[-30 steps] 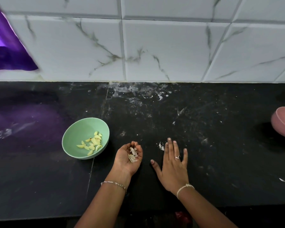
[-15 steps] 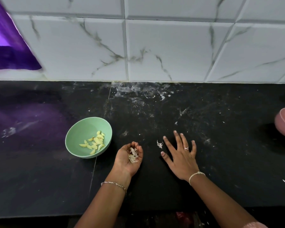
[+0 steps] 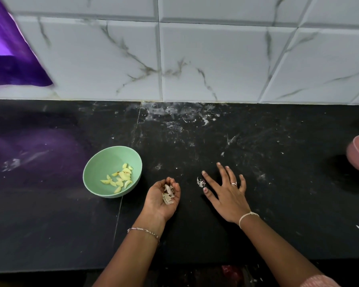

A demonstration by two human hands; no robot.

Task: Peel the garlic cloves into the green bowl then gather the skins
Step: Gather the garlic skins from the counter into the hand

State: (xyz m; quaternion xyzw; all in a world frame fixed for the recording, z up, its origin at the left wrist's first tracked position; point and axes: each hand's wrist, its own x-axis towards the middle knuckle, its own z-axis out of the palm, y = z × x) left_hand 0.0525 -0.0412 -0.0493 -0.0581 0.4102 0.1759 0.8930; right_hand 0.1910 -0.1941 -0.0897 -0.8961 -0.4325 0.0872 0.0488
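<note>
We see the green bowl (image 3: 104, 162) standing upright on the black counter (image 3: 50, 224). It is round and pale mint. Peeled garlic cloves (image 3: 120, 180), pale yellow and curved, lie heaped in its right half. A small pile of papery off-white garlic skins (image 3: 167, 193) sits in the cupped palm of the left hand (image 3: 162, 198). We find 1 more white scrap of skin (image 3: 199, 181) on the counter, between the right hand's (image 3: 226, 193) thumb and forefinger.

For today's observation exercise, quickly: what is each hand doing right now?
Left hand: palm up, fingers curled around garlic skins.
Right hand: open, fingers spread, holding nothing.
</note>
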